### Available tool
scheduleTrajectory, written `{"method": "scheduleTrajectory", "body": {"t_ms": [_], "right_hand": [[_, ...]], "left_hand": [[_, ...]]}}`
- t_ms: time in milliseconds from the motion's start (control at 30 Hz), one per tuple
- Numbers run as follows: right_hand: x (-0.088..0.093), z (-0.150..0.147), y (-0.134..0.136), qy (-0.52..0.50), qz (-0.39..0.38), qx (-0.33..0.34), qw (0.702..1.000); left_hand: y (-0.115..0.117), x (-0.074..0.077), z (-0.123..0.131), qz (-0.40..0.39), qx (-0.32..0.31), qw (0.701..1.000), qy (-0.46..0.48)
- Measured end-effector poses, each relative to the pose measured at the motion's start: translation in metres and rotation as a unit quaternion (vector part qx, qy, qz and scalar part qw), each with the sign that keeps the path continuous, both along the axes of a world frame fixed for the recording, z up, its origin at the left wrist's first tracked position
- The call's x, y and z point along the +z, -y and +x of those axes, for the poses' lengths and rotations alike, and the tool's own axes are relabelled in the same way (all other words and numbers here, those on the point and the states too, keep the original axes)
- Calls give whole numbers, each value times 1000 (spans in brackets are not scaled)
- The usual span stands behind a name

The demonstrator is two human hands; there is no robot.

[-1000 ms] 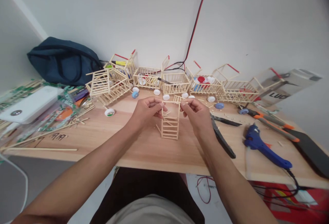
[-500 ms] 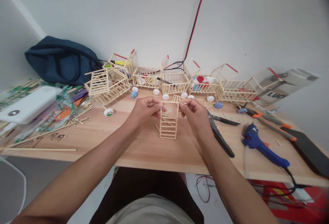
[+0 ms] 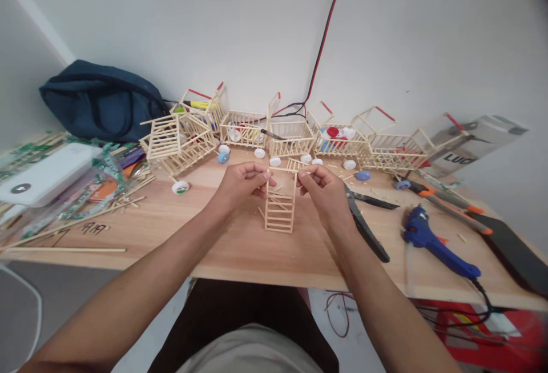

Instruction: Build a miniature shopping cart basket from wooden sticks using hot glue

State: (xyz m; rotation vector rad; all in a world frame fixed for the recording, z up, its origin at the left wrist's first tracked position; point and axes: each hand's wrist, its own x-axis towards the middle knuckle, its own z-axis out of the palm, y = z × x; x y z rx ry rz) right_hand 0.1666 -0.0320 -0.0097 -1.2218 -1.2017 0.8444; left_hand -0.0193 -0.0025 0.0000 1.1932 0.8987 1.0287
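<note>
A small ladder-like frame of thin wooden sticks (image 3: 279, 220) stands over the table's middle, its rungs toward me. My left hand (image 3: 247, 181) pinches its upper left corner between thumb and fingers. At the upper right corner, my right hand (image 3: 319, 184) is closed in the same way. One stick runs across the top between the two hands. Behind the right fingertips lies another small slatted stick piece (image 3: 295, 165). A few loose sticks show behind the frame; whether they touch it I cannot tell.
Several miniature stick carts (image 3: 291, 139) with bottle-cap wheels line the wall. Black-handled pliers (image 3: 363, 224), a blue glue gun (image 3: 440, 247) and orange-handled pliers (image 3: 458, 207) lie to the right. A white power bank (image 3: 51, 173), loose sticks and a blue bag (image 3: 103, 101) occupy the left.
Both hands keep their pinch on the stick frame, with almost no movement. The whole view has shifted very slightly.
</note>
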Motion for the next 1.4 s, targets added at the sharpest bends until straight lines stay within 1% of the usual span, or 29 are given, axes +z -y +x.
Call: {"method": "scheduleTrajectory", "body": {"t_ms": [200, 433, 667, 1000, 1200, 1400], "right_hand": [[-3, 1, -2, 6, -15, 6, 1000], [-4, 0, -3, 9, -7, 10, 1000], [-3, 0, -2, 19, -11, 11, 1000], [-5, 4, -3, 55, 10, 15, 998], [-5, 3, -2, 54, 7, 10, 998], [-3, 3, -2, 52, 8, 9, 999]], "left_hand": [[0, 1, 1, -3, -8, 1000, 1], [2, 6, 2, 10, -9, 1000, -8], [0, 3, 2, 15, -12, 1000, -21], [-2, -3, 1, 12, -26, 1000, -10], [-1, -1, 2, 9, -25, 999, -22], [-2, 0, 3, 1, -21, 1000, -4]]}}
